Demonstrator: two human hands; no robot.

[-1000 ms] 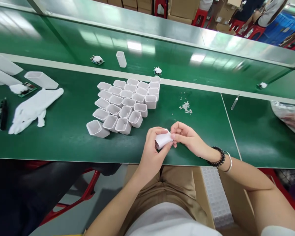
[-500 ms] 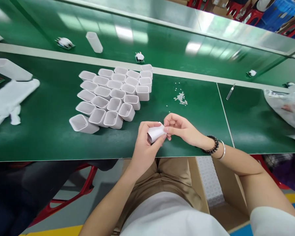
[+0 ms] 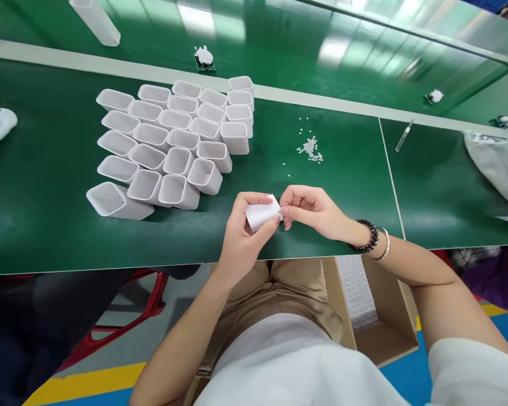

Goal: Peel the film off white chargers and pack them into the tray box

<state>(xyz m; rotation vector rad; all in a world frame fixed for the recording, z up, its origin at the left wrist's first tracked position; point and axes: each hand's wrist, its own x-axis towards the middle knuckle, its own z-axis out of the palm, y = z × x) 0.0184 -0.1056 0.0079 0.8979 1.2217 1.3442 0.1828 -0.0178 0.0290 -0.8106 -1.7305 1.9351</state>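
Observation:
My left hand (image 3: 248,234) is closed round a white plastic housing (image 3: 262,214), a short sleeve with rounded corners, held tilted just above the table's front edge. At the housing's right end, the thumb and forefinger of my right hand (image 3: 311,211) are pinched together. Whatever they hold there is too small to make out. Several similar white housings (image 3: 232,138) stand in close rows to the left, open ends up. Beyond my right hand lies a small heap of tiny white pieces (image 3: 311,148), with a few scattered around it.
A small circuit board with a white part (image 3: 205,58) and another white housing (image 3: 97,22) lie beyond the pale strip. A slim knife-like tool (image 3: 404,135) is at right, near a clear plastic bag (image 3: 493,160). Below the table edge stands an open cardboard box (image 3: 389,338).
My view has shifted, so the table's things sit higher and the housings nearer. Both hands keep the same hold, with the right fingertips still at the housing's end.

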